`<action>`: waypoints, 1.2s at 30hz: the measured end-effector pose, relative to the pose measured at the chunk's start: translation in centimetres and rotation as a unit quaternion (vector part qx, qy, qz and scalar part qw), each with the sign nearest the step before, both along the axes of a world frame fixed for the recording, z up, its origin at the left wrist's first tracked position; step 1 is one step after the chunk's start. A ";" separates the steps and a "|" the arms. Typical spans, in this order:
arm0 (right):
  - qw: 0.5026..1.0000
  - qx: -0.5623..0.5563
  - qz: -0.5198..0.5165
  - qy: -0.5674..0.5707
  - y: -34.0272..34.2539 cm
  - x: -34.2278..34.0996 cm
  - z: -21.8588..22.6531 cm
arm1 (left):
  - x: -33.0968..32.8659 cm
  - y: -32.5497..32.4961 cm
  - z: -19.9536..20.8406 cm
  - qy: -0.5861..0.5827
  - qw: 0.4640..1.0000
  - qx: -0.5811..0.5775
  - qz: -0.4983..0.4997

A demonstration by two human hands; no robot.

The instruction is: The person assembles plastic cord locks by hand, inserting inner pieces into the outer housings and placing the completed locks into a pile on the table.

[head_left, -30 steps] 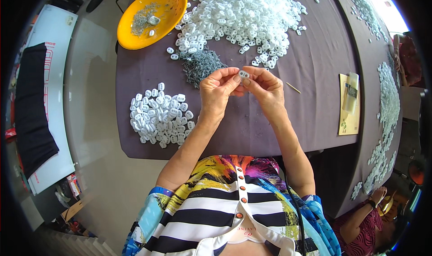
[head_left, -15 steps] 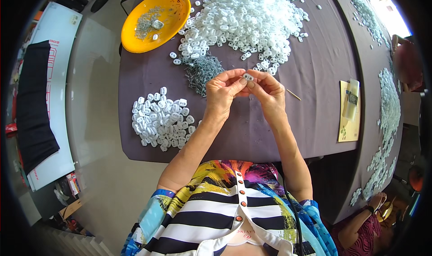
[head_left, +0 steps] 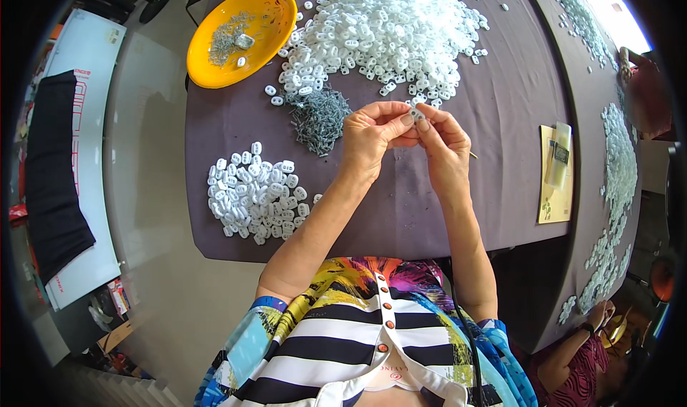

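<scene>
Both my hands meet over the table, pinching one small white oval plastic piece with two dark holes (head_left: pixel 417 113) between thumbs and fingertips. My left hand (head_left: pixel 372 136) grips it from the left, and my right hand (head_left: pixel 448 149) from the right. Just left of my left hand lies a heap of small grey metal screws or pins (head_left: pixel 319 120). Beyond my fingers spreads a large mound of white oval pieces (head_left: pixel 393 31). Nearer me on the left is a smaller pile of similar white pieces (head_left: pixel 254 192). A thin wooden stick (head_left: pixel 473 155) is partly hidden behind my right hand.
An orange-yellow plate (head_left: pixel 281 38) with loose metal bits stands at the far left. On the right lie a tan envelope (head_left: pixel 554 210) and a clear plastic item (head_left: pixel 560 156). A second table holds more small pieces (head_left: pixel 620 153); another person's hand (head_left: pixel 601 314) is beside it.
My hands have shifted slightly to the right, with the white piece turned between the fingertips. The right hand now covers most of the wooden stick.
</scene>
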State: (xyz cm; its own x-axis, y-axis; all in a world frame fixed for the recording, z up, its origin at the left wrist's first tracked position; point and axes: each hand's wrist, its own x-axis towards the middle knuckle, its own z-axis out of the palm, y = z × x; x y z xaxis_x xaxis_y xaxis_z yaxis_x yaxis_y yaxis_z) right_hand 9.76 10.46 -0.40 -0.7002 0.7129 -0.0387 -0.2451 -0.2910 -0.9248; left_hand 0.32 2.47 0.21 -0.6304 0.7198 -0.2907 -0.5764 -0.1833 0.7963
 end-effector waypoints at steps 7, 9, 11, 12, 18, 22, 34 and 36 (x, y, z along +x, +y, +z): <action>0.999 0.010 0.034 -0.020 0.9 -0.1 -0.2 | 0.0 0.3 0.2 -0.003 1.000 -0.003 0.001; 0.999 0.023 0.038 -0.025 1.0 0.1 0.0 | 0.0 0.4 0.1 -0.005 1.000 0.002 -0.003; 0.992 0.095 0.033 -0.072 1.2 0.2 0.3 | -0.1 0.5 0.2 -0.015 1.000 -0.003 -0.025; 0.992 0.097 0.034 -0.073 1.2 0.2 0.4 | -0.3 0.6 0.2 -0.015 1.000 -0.001 -0.024; 0.997 0.031 0.019 -0.075 0.9 0.0 0.4 | -1.1 0.8 0.0 -0.076 0.996 0.005 -0.043; 0.996 0.054 0.023 -0.069 0.8 -0.1 -0.3 | -1.2 0.7 0.0 -0.021 0.999 -0.017 -0.047; 0.998 0.006 0.017 -0.061 0.8 -0.1 -0.1 | -0.6 -0.3 -1.2 -0.059 0.997 0.024 -0.049; 0.998 -0.015 0.028 -0.054 0.8 0.0 -0.2 | -0.5 -0.4 -1.5 -0.052 0.997 0.027 -0.043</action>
State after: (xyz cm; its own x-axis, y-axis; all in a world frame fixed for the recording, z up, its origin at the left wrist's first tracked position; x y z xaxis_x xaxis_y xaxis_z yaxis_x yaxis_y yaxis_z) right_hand 9.80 11.30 -0.62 -0.7295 0.6700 -0.1373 -0.1270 -0.3300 -0.9354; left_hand -0.15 2.02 -1.28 -0.5337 0.7870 -0.3095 -0.6705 -0.1708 0.7220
